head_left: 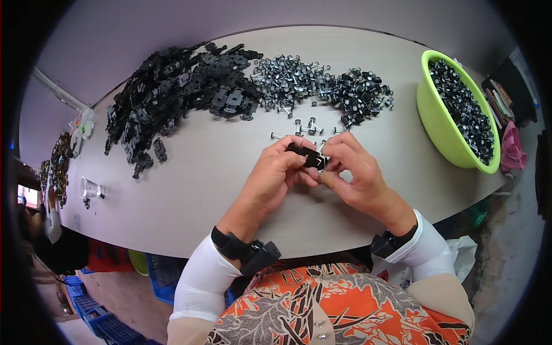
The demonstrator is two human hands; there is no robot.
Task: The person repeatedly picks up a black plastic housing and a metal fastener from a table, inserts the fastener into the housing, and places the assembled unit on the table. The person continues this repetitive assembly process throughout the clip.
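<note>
Black part point(303, 154) in the left hand point(269, 172), over a pale table point(213, 215).
Left thumb and fingers pinch it; the right hand point(362, 177) bunches its fingertips by its four-o'clock end, though I cannot tell whether they pinch it or something smaller. From the hands, a heap of dark pieces point(184, 86) spreads at ten o'clock, black-capped metal pins point(290, 80) pile at twelve, and a lime-green basin point(430, 118) of similar pins stands at two.
</note>
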